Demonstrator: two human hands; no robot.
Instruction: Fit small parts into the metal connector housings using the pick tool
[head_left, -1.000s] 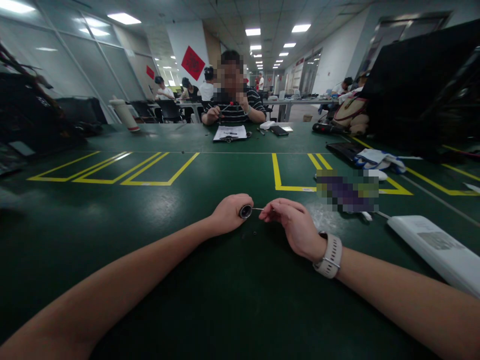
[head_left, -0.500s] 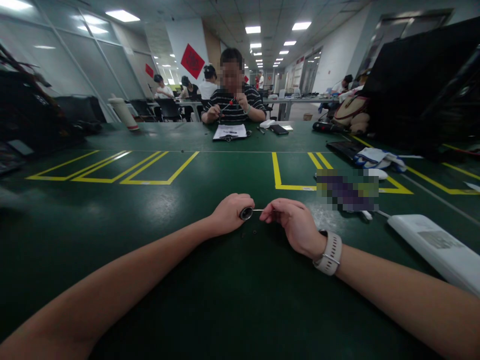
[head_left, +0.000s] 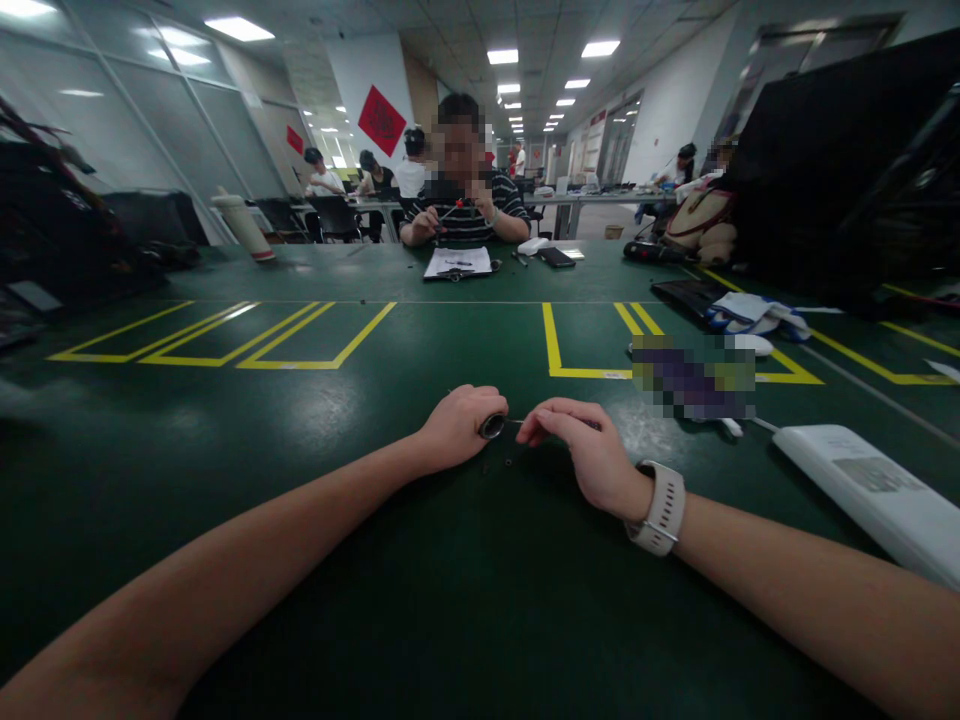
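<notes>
My left hand (head_left: 457, 425) is closed round a small round metal part (head_left: 492, 426), its ringed end facing right. My right hand (head_left: 581, 445), with a white watch (head_left: 662, 508) on the wrist, pinches a thin metal tool (head_left: 514, 421) whose tip points into that part. Both hands rest on the dark green table (head_left: 420, 560), a few centimetres apart. Two tiny dark bits (head_left: 508, 462) lie on the table just below the hands.
A white flat device (head_left: 870, 490) lies at the right. Gloves (head_left: 750, 315) and a black tray sit beyond it. Yellow tape boxes (head_left: 300, 340) mark the table. A person in a striped shirt (head_left: 465, 205) works across the table, with a clipboard (head_left: 457, 264) and a phone (head_left: 558, 257) nearby.
My hands have hardly moved. The person opposite has shifted their hands slightly.
</notes>
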